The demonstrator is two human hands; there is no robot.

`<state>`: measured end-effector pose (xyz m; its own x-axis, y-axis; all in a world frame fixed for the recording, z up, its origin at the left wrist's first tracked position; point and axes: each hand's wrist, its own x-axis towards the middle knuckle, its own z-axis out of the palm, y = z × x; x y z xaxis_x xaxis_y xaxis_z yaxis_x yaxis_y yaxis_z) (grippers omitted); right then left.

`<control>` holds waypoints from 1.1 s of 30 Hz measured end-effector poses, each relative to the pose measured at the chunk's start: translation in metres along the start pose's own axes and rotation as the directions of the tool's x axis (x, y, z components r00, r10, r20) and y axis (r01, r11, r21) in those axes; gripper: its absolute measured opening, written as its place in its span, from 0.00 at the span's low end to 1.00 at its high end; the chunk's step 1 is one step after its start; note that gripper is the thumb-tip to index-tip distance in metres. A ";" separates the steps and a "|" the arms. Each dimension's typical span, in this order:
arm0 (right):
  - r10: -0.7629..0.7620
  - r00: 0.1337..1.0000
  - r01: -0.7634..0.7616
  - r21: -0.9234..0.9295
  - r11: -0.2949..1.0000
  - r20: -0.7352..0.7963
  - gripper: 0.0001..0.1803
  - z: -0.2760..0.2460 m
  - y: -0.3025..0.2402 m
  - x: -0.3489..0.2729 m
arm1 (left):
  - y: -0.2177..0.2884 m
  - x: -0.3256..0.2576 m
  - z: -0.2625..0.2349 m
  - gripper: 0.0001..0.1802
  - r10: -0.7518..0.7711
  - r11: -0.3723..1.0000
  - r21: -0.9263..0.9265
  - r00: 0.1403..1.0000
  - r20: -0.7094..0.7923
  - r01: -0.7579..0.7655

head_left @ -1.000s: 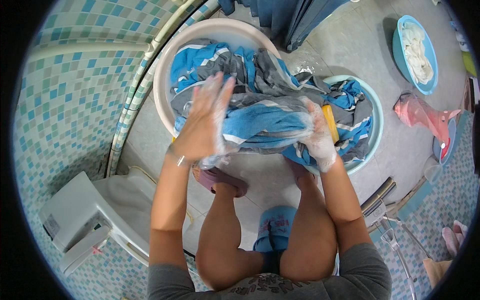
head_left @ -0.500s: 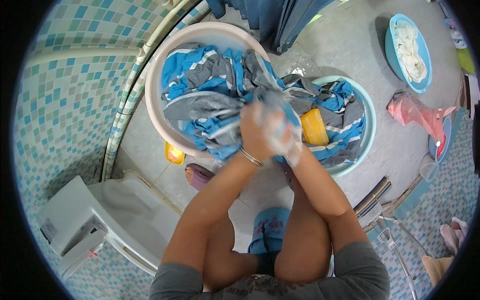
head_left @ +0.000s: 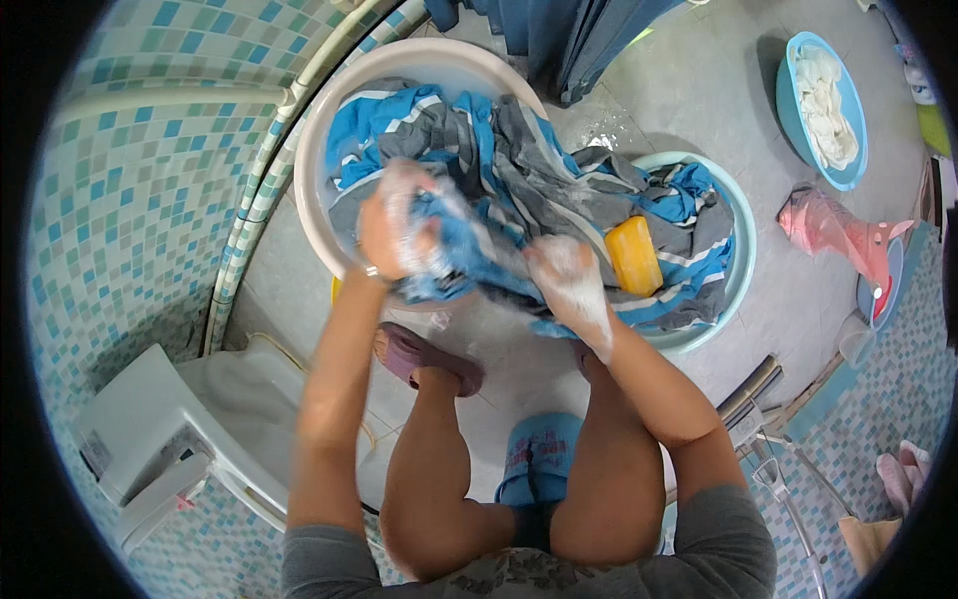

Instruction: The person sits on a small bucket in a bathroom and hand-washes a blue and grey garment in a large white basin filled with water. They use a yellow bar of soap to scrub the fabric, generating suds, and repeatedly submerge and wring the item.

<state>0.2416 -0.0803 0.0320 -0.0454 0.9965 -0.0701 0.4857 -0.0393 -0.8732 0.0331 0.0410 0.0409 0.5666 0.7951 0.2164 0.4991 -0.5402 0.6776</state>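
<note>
A large wet striped cloth (head_left: pixel 504 165) in blue, grey and white spreads from a pale pink basin (head_left: pixel 311 180) across into a light blue basin (head_left: pixel 746 245). My left hand (head_left: pixel 394 225), wet with suds and blurred, is closed around a bunched part of it over the pink basin's near side. Foam coats my right hand (head_left: pixel 567 275), which grips the same cloth between the two basins. A stretch of fabric runs between my hands. Just right of my right hand, a yellow soap bar (head_left: pixel 634 257) lies on the cloth in the light blue basin.
Farther right stand a blue basin (head_left: pixel 788 105) of white cloth and a pink plastic bag (head_left: pixel 833 235). A white toilet (head_left: pixel 170 429) is at lower left. Dark blue fabric (head_left: pixel 569 45) hangs at the back. My feet in purple slippers (head_left: pixel 429 359) flank the basins' near side.
My hands were together near the middle, rubbing cloth; now they are apart. The left has moved left over the pink basin, and cloth stretches between them.
</note>
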 end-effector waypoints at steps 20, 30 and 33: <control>0.121 0.972 -0.082 -0.196 0.977 0.199 0.30 0.023 0.006 -0.003 | -0.026 -0.008 0.010 0.17 -0.477 0.795 0.584 0.765 0.433 0.165; 0.484 0.846 -0.483 0.709 0.514 0.225 0.23 0.017 0.020 0.050 | -0.008 0.023 -0.049 0.17 -0.446 0.732 -0.593 0.894 -0.045 0.336; 0.558 0.782 -0.232 0.961 -0.153 0.278 0.29 0.012 0.021 0.055 | 0.016 0.014 0.002 0.23 -0.231 0.900 -0.368 0.971 0.055 0.235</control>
<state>0.2391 -0.0268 0.0038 -0.0069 0.7367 -0.6762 -0.9023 -0.2961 -0.3133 0.0506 0.0428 0.0534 0.4706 0.8822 0.0150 0.3410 -0.1976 0.9191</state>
